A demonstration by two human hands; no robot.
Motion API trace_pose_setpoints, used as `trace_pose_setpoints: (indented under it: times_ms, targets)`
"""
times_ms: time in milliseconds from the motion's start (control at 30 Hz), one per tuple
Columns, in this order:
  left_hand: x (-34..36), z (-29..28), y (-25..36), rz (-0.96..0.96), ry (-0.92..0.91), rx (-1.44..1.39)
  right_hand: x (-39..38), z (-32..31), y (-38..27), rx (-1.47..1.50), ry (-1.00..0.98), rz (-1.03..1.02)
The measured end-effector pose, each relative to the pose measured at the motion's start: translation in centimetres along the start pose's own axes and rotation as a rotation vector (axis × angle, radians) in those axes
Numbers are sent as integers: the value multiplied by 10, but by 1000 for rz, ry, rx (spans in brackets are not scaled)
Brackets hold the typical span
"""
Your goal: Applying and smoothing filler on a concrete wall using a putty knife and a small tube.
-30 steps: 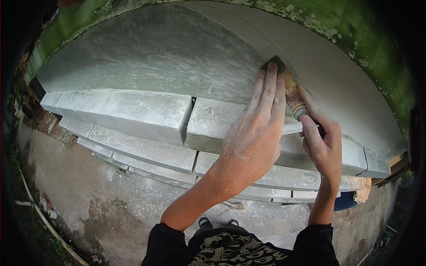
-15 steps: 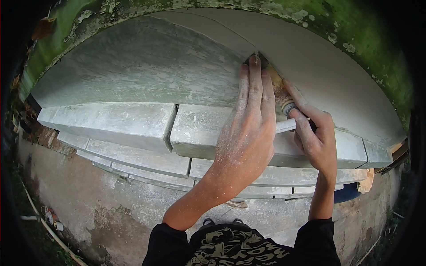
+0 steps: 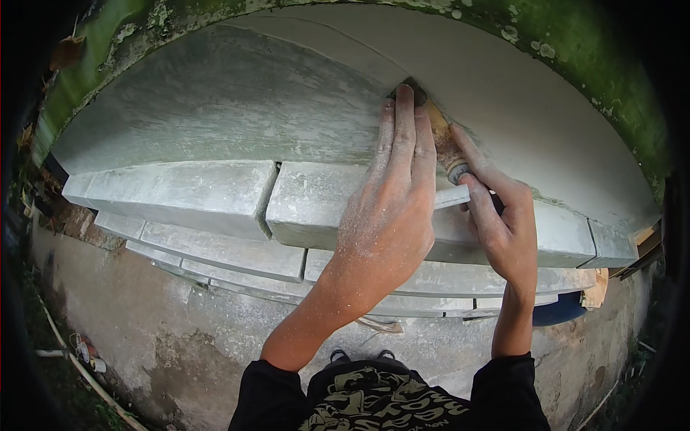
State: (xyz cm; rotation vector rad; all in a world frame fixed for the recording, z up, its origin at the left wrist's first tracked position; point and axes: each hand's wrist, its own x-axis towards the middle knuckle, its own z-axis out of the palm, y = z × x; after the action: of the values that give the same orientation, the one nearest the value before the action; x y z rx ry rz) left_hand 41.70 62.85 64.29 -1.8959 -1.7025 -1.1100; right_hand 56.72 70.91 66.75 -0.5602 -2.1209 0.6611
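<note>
My left hand [image 3: 384, 219] is open, long fingers lying flat and close together over the dark tip [image 3: 419, 94] of a scraper-like tool, at a grey plaster surface [image 3: 215, 93] where it meets a smoother, paler band [image 3: 532, 129]. Its thumb is hidden. My right hand [image 3: 503, 223] is closed around the tool's handle below a stained tan section [image 3: 442, 136] and metal collar. A narrow pale strip [image 3: 451, 197] runs from under my left hand to my right thumb. Both hands are dusted white.
Stepped grey blocks [image 3: 172, 190] with gaps run across beneath the plaster. A mossy green arched edge [image 3: 553, 36] frames it. Below are a stained concrete floor [image 3: 180, 345], a pipe [image 3: 72, 355] at the left, a blue object [image 3: 557, 312] at the right and my feet.
Both hands and the tool have moved leftward in the picture, and the tip sits slightly higher. The view has shifted a little. Neither hand has let go.
</note>
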Motion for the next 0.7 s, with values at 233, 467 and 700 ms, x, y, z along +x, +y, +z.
trace_pose_setpoints:
  times_ms: [233,467,700]
  targets:
    - [4,3,0,-21,62,69,8,6,-1,53,4,8]
    - [1,-4,-4,-28,34,0,6,8,-7,63,7,-23]
    - [6,-21,-12,-59,95,25,20,21,-17,91,5,-95]
